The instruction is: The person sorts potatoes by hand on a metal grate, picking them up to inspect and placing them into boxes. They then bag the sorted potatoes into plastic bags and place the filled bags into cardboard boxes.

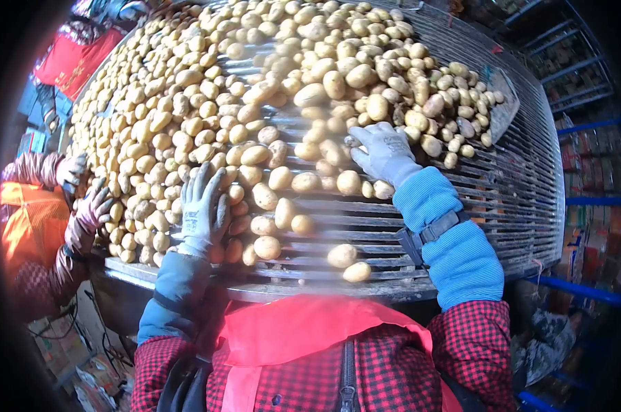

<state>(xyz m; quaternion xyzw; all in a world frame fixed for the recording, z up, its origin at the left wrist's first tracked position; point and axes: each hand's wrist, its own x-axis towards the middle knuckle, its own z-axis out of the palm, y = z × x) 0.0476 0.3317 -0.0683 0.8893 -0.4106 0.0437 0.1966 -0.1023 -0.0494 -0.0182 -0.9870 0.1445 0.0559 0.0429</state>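
Observation:
A wide heap of potatoes [187, 130] covers much of a slatted metal sorting table [352, 226]. My left hand [201, 213], in a grey work glove, lies on potatoes near the front left, its fingers stretched out and slightly apart. To the right, my right hand [384, 154], in a similar glove, reaches over the slats beside the heap. Its fingers are curled, with a small dark bit showing at their tips; what they hold, if anything, I cannot make out. A few potatoes [342, 256] lie loose on the slats between my arms.
At the left, a co-worker's gloved hands [94, 204] touch the heap's edge. Another person in a red apron [77, 63] stands farther back. A flat, pale scoop-like piece [506, 106] sits at the heap's right end. Blue-barred racks [592, 200] stand beyond the table's right edge.

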